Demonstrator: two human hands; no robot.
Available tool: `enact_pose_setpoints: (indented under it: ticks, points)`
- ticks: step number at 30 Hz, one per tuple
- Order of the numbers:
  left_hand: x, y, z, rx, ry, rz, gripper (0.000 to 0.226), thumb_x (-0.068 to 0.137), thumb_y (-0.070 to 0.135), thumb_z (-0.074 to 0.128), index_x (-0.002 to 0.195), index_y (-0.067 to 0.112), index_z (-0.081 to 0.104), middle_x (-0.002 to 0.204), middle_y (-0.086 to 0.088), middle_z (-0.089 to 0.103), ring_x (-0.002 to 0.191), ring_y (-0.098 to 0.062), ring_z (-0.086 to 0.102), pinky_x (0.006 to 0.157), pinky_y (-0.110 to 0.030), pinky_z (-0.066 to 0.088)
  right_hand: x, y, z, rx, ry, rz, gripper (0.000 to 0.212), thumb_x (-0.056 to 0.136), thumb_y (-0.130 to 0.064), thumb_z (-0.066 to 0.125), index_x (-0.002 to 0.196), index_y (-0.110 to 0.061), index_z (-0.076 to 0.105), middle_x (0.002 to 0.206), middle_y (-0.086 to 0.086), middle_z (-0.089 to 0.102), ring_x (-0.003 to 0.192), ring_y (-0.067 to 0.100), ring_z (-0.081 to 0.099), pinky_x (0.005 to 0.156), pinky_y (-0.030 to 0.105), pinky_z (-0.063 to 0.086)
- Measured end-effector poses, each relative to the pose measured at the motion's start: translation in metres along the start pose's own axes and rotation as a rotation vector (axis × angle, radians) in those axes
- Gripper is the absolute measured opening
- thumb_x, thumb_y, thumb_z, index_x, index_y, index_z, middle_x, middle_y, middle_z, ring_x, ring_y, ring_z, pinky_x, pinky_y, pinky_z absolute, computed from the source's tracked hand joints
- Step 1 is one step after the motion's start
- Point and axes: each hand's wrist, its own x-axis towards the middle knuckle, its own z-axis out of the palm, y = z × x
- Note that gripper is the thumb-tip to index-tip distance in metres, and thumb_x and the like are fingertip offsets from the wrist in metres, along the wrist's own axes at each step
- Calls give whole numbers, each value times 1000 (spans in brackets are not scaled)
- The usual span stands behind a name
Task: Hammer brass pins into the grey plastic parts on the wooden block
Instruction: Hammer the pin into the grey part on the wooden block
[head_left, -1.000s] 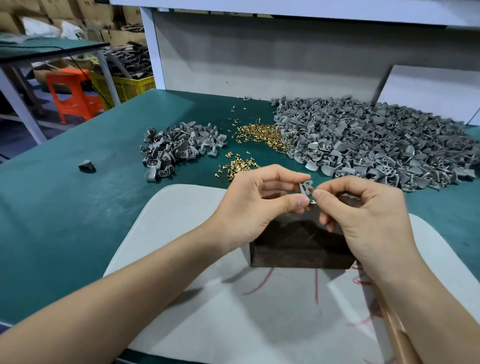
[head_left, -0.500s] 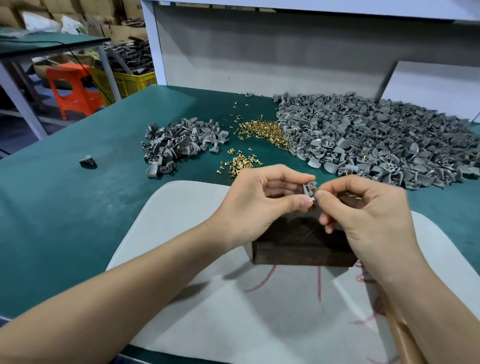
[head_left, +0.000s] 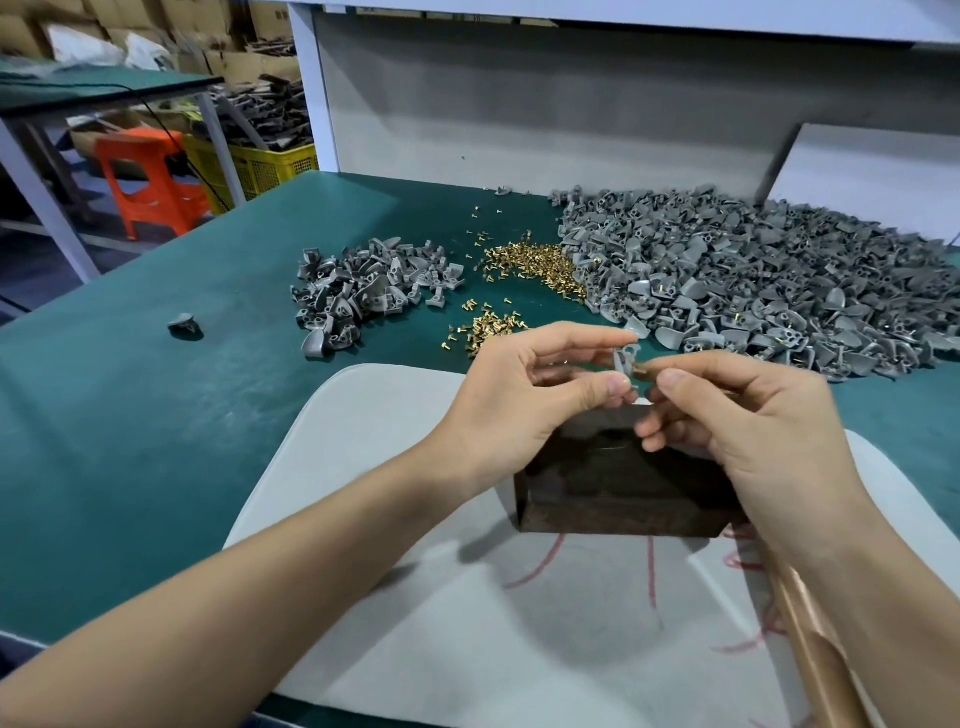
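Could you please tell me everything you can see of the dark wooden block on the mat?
The wooden block is a dark brown rectangular slab with a dull top and flat front face. It lies flat on the pale grey mat, behind red lines. The left hand, pinching a grey part, and the right hand, pinching a brass pin, hang over its far edge; the right hand hides its right end. Whether either touches it is unclear.

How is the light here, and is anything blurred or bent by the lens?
Head view: soft, even light, no hard glare; both arms cast faint shadows on the white mat; the wooden block looks dark; the grey part, pinched by the left hand, and the brass pin in the right hand are slightly smeared; the wide lens tilts the white post.
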Motion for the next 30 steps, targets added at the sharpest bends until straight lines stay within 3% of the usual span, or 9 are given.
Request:
enact_pose_setpoints:
  ticks: [3, 12, 15, 19, 26, 30]
  points:
    - [0, 0, 0, 10, -22, -18, 31, 81, 0, 70, 101, 23, 69, 86, 7, 69, 77, -15, 70, 86, -33, 56, 0, 0, 0, -120, -43, -54, 16, 87, 0, 59, 79, -8, 69, 60, 8, 67, 50, 16, 63, 51, 19, 53]
    - [0, 2, -2, 0, -104, -56, 38, 81, -3, 68, 113, 18, 65, 85, 5, 69, 77, -5, 66, 83, -20, 53, 2, 7, -5, -441, -70, -266, 19, 84, 0, 64, 76, -17, 68, 70, 2, 63, 51, 12, 64, 53, 22, 53]
    - [0, 2, -1, -4, -120, -61, 40, 82, -3, 66, 116, 17, 62, 82, 6, 68, 75, -6, 65, 79, -19, 53, 2, 8, -5, -557, -66, -355, 15, 83, -2, 64, 76, -14, 68, 68, -4, 61, 50, 10, 63, 50, 28, 54]
    - [0, 2, 1, -33, -139, -69, 46, 82, -7, 63, 123, 14, 57, 94, -1, 61, 78, -12, 65, 78, -23, 56, 1, 10, -6, -676, -31, -413, 11, 80, -11, 68, 70, -15, 66, 64, -2, 60, 52, 17, 60, 50, 41, 50]
    - [1, 1, -1, 10, -165, -56, 52, 81, -10, 63, 127, 9, 49, 85, 1, 53, 74, -3, 61, 80, -20, 54, -1, 6, -3, -762, -20, -490, 11, 75, -15, 63, 65, -12, 65, 59, -6, 55, 48, 14, 55, 50, 32, 42]
    - [0, 1, -1, 21, -160, -55, 52, 80, -11, 63, 126, 9, 49, 83, 3, 52, 75, -6, 61, 84, -28, 54, -1, 6, -4, -843, -24, -545, 12, 75, -13, 63, 64, -9, 66, 57, -2, 54, 48, 13, 47, 51, 21, 37]
